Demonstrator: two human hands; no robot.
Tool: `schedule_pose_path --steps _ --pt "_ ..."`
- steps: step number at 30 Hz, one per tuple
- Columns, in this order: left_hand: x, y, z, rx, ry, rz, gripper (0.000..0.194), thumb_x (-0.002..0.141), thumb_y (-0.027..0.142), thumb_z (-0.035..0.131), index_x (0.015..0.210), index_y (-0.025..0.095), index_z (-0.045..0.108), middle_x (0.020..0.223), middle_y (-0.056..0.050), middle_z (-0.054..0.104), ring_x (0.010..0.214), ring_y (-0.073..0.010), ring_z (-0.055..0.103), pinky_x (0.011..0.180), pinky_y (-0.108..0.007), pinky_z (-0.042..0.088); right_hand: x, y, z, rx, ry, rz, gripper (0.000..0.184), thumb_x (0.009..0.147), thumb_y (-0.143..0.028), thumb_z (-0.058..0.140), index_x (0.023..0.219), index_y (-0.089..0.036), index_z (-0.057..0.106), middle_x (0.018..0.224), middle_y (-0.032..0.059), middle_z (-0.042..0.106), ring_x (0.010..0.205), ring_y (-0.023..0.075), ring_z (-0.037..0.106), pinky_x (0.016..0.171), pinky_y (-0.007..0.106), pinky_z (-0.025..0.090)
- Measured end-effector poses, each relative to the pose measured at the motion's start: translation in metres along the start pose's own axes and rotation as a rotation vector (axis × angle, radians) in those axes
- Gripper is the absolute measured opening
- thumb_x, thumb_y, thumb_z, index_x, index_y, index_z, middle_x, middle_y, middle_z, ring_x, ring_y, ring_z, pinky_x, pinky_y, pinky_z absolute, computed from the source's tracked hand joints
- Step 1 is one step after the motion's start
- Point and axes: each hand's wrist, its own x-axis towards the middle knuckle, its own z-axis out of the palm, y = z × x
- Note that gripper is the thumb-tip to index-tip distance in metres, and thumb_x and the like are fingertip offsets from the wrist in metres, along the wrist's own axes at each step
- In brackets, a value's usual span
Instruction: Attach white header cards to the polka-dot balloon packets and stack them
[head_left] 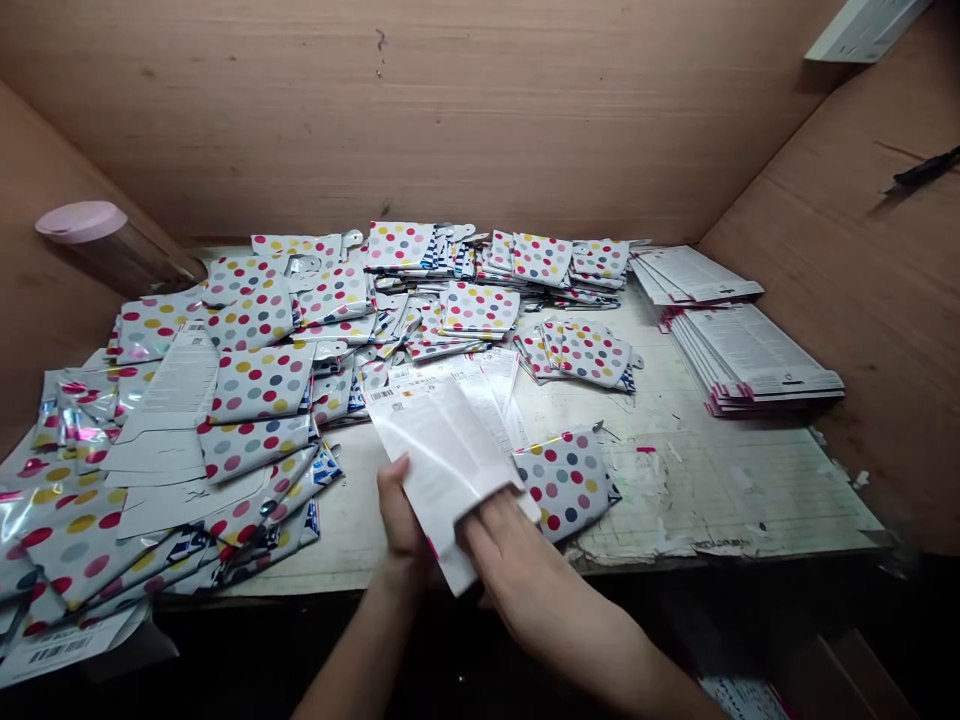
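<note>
My left hand grips the lower left edge of a white printed paper sleeve, thumb on top. The sleeve tilts over the front of the table, with a barcode at its far end. My right hand reaches into the sleeve's near open end with fingers stretched out; the fingertips are hidden inside. Just right of the sleeve lies a folded polka-dot foil piece. Several loose white printed sheets lie under and beyond the sleeve.
Polka-dot foil packs pile up at left and along the back; a small stack lies mid-table. Stacks of white sleeves stand at right. A pink-lidded bottle leans at back left. Brown board walls enclose the table.
</note>
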Motion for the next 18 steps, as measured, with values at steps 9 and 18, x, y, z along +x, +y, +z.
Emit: schedule_pose_path --steps 9,18 --pt "0.021 0.008 -0.036 1.322 0.074 0.91 0.069 0.081 0.021 0.068 0.143 0.028 0.039 0.156 -0.012 0.027 0.143 -0.0344 0.025 0.113 -0.059 0.025 0.0 0.065 0.032 0.237 0.51 0.28 0.023 0.095 -0.017 0.044 0.104 -0.018 0.066 0.087 0.0077 0.059 0.083 0.0198 0.058 0.075 0.036 0.053" --pt "-0.007 0.019 -0.071 1.849 -0.734 0.819 0.066 0.088 0.044 0.058 0.146 0.022 0.037 0.152 -0.016 0.036 0.14 -0.0344 0.032 0.111 -0.057 0.032 0.005 0.072 0.049 0.277 0.519 0.283 0.015 0.092 -0.02 0.053 0.088 -0.02 0.067 0.081 0.0044 0.054 0.081 0.019 0.055 0.075 0.036 0.049"
